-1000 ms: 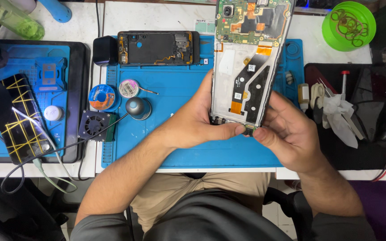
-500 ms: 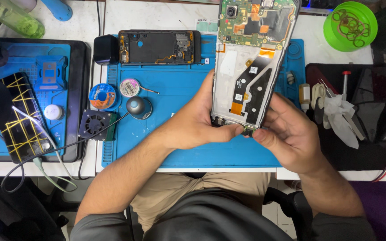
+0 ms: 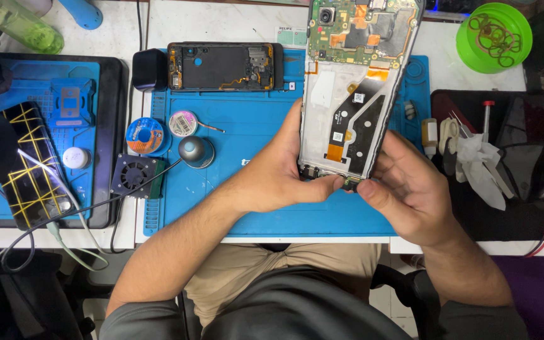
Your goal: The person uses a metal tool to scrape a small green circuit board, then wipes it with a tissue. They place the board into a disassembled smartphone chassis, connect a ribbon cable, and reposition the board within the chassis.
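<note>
Little has shifted: both hands keep the opened phone tilted above the blue mat. Left hand and right hand each hold a grip clamped on its lower edge; steady fingertip pressure there suits best.

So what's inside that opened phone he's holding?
Inside the phone: a green board up top, black and orange ribbon cables below. Both thumbs cover its bottom edge.

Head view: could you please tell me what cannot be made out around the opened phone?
- Opened phone: top end cut off by the frame's upper edge.
- Its bottom edge: covered by left hand and right hand.
- Green tub contents: too small to identify.
</note>
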